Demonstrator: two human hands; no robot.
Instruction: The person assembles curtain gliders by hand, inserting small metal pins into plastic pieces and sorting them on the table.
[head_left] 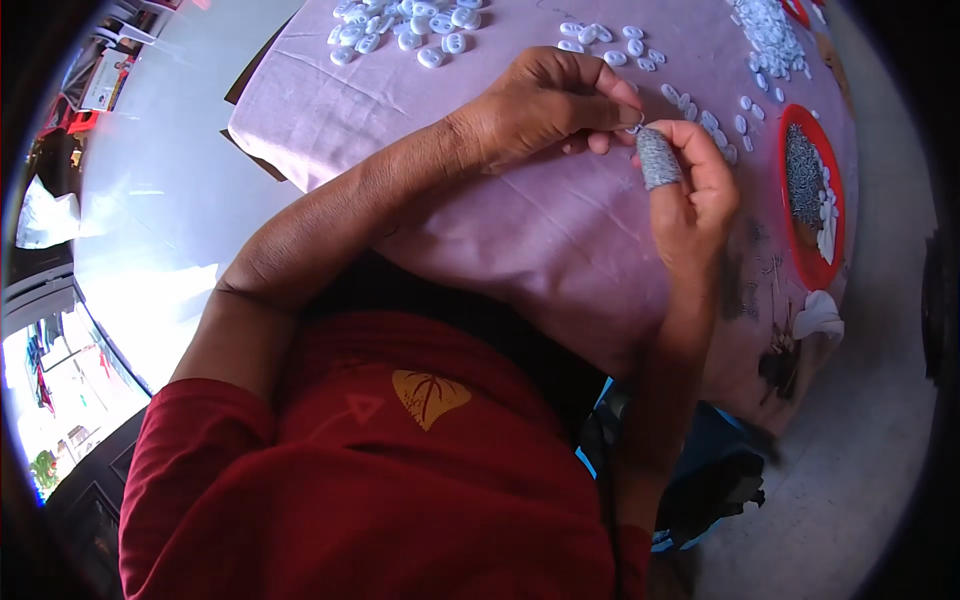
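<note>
Over the cloth-covered table, my left hand (545, 108) is closed in a pinch, with thumb and forefinger on a small white plastic piece (635, 128) that is mostly hidden. Right beside it, my right hand (695, 195) is also closed, its fingertips meeting near the same piece; what they grip is too small to make out. A grey wrapping (658, 160) covers the right thumb. Just beyond the hands lie loose white oval pieces (710, 122) with dark marks or holes. More of these ovals (600, 35) are scattered farther back.
A pale pink cloth (480, 235) covers the table. White ovals (405, 25) are heaped at the far left, smaller white pieces (770, 35) at the far right. A red tray (838, 225) at right holds small grey metal parts (802, 175). Thin dark tools (778, 365) lie near the right edge.
</note>
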